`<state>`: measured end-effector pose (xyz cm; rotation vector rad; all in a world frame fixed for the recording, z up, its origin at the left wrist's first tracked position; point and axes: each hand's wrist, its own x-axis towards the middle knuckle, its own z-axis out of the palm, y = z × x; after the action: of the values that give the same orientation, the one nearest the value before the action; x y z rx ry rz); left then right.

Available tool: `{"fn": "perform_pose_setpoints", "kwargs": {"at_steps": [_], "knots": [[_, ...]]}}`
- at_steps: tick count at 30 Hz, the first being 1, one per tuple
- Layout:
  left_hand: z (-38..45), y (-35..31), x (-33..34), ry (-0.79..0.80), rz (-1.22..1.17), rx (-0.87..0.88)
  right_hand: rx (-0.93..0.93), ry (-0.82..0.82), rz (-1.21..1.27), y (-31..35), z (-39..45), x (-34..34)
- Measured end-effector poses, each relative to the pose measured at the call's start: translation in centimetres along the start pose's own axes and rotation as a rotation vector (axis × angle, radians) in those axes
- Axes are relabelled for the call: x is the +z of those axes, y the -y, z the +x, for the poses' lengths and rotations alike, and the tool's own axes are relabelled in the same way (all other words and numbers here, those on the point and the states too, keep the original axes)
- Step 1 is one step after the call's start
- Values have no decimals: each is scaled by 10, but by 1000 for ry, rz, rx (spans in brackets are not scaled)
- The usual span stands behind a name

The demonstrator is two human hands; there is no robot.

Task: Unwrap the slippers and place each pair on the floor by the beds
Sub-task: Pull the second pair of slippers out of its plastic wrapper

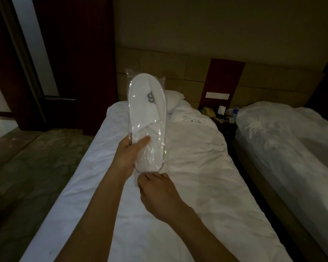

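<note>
A pair of white slippers [147, 114] sealed in a clear plastic wrapper is held upright above the near bed [197, 176]; a grey logo shows on the toe. My left hand [130, 150] grips the pack near its lower end, thumb across the front. My right hand [157, 190] is just below it, fingers pinching the bottom edge of the wrapper [138, 181]. The second bed [292, 140] lies to the right, with white bedding.
A pillow [173, 100] lies at the head of the near bed. A dark nightstand [222, 118] with small items stands between the beds. Carpeted floor [30, 167] runs along the left, with a dark wooden door frame [27, 72] beyond.
</note>
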<state>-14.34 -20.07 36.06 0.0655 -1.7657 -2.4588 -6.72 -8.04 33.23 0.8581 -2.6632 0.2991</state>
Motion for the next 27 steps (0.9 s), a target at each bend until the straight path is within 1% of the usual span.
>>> {"fn": "perform_pose_setpoints", "kwargs": {"at_steps": [3, 6, 8, 10, 14, 15, 16, 17, 19, 21, 24, 27], "knots": [[2, 1, -5, -27, -80, -57, 5, 34, 4, -1, -5, 4], [4, 1, -6, -31, -110, -84, -1, 15, -12, -4, -6, 8], [5, 0, -7, -41, -125, -101, 27, 10, 66, -7, -7, 10], [5, -1, -7, -38, -132, -109, 173, 5, 323, -9, -8, 11], [4, -4, -6, -56, -143, -115, 672, -236, 1040, -13, -6, 7], [3, -4, -5, -73, -146, -118, 750, -260, 1238, -12, -6, 7], [3, -3, -2, -87, -145, -119, 783, -275, 1401, -12, -6, 8], [2, -3, 0, -95, -144, -119, 783, -288, 1489, -11, -6, 9], [1, 0, 5, -109, -139, -122, 750, -320, 1550, -6, -5, 10], [-1, 3, 7, -126, -122, -115, 761, -363, 1587, -3, -4, 11], [-5, 8, 6, -137, -117, -74, 849, -356, 1623, -3, 0, 10], [-11, 17, 7, -128, -104, -69, 956, -362, 1680, -6, 1, 14]]}}
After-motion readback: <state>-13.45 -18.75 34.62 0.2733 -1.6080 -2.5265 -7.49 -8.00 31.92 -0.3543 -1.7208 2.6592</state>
